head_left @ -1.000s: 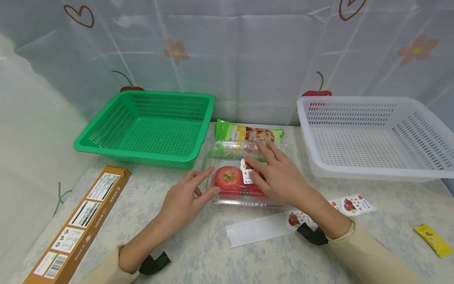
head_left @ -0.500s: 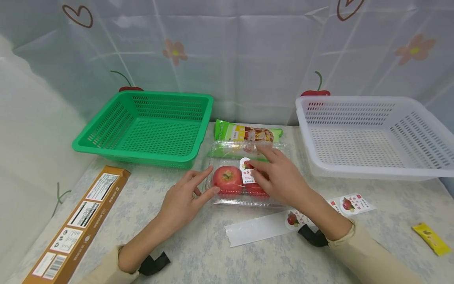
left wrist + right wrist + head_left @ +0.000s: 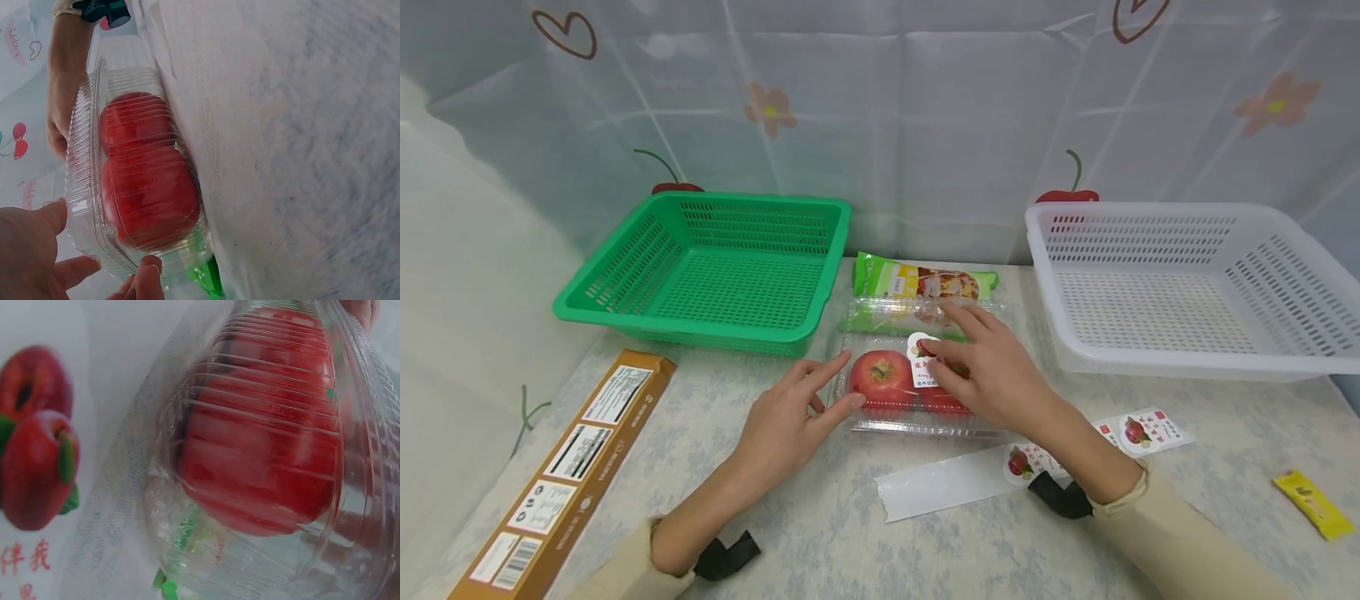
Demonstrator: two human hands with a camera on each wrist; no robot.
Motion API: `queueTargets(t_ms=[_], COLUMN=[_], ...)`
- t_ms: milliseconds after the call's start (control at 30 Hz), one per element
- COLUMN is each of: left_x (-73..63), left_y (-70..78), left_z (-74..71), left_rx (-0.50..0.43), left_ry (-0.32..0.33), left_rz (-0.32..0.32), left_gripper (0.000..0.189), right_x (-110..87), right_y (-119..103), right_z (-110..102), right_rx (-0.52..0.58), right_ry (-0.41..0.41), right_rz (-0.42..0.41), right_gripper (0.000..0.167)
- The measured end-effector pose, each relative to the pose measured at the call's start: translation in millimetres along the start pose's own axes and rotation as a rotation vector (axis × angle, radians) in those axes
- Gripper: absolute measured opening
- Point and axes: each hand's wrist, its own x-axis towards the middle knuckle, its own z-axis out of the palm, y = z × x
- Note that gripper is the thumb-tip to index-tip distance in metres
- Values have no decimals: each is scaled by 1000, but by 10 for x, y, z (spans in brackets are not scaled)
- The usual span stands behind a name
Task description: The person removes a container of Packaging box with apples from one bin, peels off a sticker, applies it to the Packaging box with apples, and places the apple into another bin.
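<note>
Printed backdrop (image 3: pixel 895 125) behind mottled tabletop (image 3: pixel 827 533)

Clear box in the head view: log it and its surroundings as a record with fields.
Center: clear plastic box holding two red fruits
On top: white sticker
Left hand: at the box's left side
Right hand: over the box, at the sticker
Behind: green packet
Back left: green basket
Back right: white basket
Near side: sticker strip
</note>
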Motion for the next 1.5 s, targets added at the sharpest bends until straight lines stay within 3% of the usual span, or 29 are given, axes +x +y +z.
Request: queueTargets(t_ms=[233, 433, 767, 1000, 1167, 1267, 1500], left_x=[-8, -4, -2, -2, 0, 3, 8], left_y=[1, 3, -20, -9, -14, -24, -30], left_z=[2, 7, 21, 9, 8, 19, 31], left_rx=[-14, -8, -9, 6, 5, 3, -7], left_ry=[8, 6, 14, 18, 22, 19, 26], left_rz=[-5, -1, 7, 8, 7, 5, 18], left_gripper=[61, 61, 62, 60, 60, 61, 61], right_x=[-41, -44, 6, -9, -4, 2, 49], right_y=[-6, 3, -41, -3, 28, 27, -40], right_z=[16, 18, 10, -23, -72, -90, -31], right_rx=[116, 135, -82, 29, 36, 60, 76], right_ry=[63, 92, -102, -48, -157, -186, -52], right_rz=[12, 29, 76, 9, -75, -71, 64], right_gripper=[21, 15, 42, 40, 46, 49, 51])
